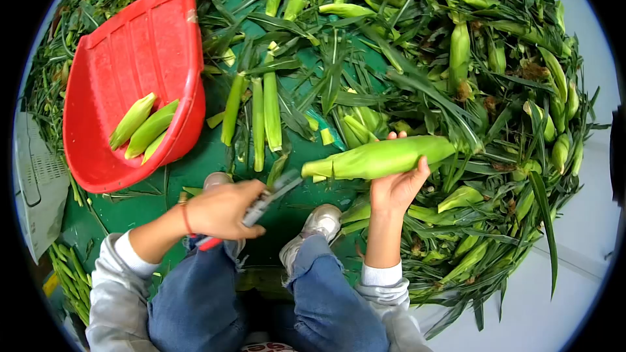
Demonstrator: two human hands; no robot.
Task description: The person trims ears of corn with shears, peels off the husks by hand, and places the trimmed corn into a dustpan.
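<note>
An ear of corn (385,158) in pale green husk lies sideways across my right hand (394,188), its fingers behind and its thumb at the front. The ear's trimmed butt points left, and long leaves trail from its other end. My left hand (225,210) is closed round a knife (253,214) with a grey and red handle. Motion blurs the knife, so its exact kind is hard to make out. Its blade tip is near the butt of the ear; I cannot tell whether they touch.
A red plastic scoop (137,32) at left holds several husked ears (151,129). Cut stalks (259,124) lie on the green floor (117,212). A large heap of corn and leaves (502,91) spreads along the back and right. My shoes (319,221) stand below my hands.
</note>
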